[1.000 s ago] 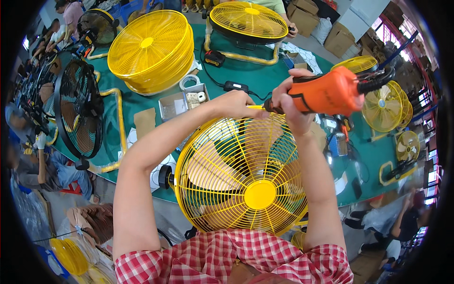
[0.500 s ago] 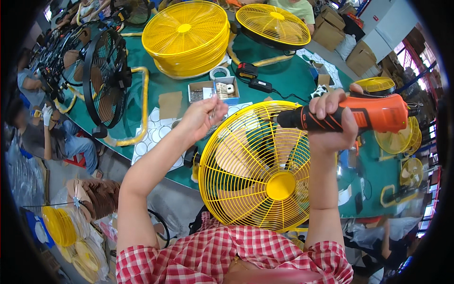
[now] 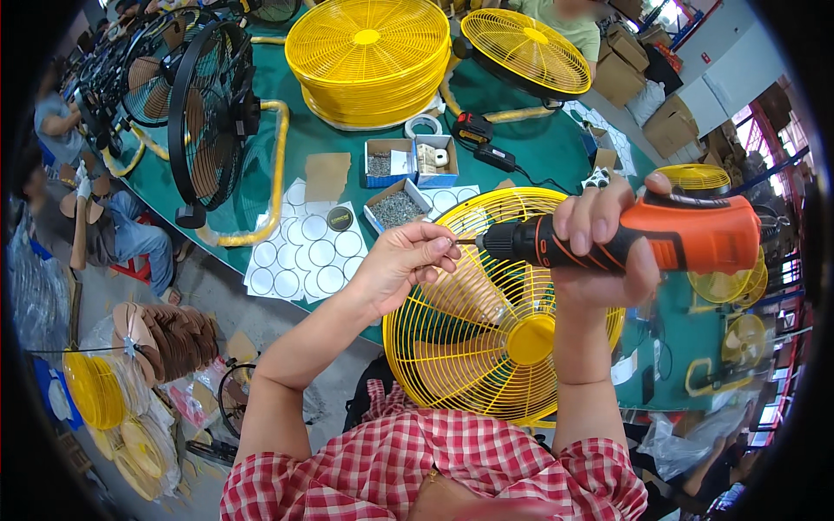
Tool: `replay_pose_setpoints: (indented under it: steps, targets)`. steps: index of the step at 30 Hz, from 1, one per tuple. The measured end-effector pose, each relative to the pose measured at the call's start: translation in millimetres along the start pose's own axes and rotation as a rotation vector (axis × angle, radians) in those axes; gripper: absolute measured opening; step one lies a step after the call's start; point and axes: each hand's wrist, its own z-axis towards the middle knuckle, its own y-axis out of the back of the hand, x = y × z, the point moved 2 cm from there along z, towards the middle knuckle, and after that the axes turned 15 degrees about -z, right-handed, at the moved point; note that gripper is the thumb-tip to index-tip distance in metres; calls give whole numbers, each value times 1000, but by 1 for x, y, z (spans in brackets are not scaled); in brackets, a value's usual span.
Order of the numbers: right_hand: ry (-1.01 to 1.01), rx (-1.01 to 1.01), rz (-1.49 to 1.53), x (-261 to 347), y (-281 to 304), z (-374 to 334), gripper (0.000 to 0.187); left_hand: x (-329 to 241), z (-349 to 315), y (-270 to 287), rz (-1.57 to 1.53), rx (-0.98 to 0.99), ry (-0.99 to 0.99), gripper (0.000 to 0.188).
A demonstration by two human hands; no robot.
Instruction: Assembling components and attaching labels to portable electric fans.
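My right hand (image 3: pixel 608 230) is wrapped round an orange and black cordless drill (image 3: pixel 708 233), held level with its chuck pointing left. A thin bit (image 3: pixel 466 242) sticks out of the chuck. My left hand (image 3: pixel 404 267) pinches at the bit's tip; whatever small thing lies between its fingertips is too small to make out. Below both hands a fan with a yellow wire grille (image 3: pixel 530 340) and tan blades leans at the table's near edge. An open box of small metal screws (image 3: pixel 398 208) stands just beyond my left hand.
On the green table (image 3: pixel 334 143) lie a stack of yellow grilles (image 3: pixel 373 95), sheets of round labels (image 3: pixel 304 252), a white tape roll (image 3: pixel 423 127) and a battery pack with a cable (image 3: pixel 473 128). A black fan (image 3: pixel 204 122) stands left; a yellow-grilled fan (image 3: pixel 530 52) lies at the back. Co-workers sit left.
My left hand has moved right and down to meet the drill's bit. The drill has shifted slightly left and lower relative to the fan. The view has swung, uncovering the screw box and label sheets.
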Motion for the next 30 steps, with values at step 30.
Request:
replay_pose_setpoints:
  steps: [30]
  targets:
    - [-32,109,-287,-79,26,15,48,-9,74,16,1007,51,-515,18]
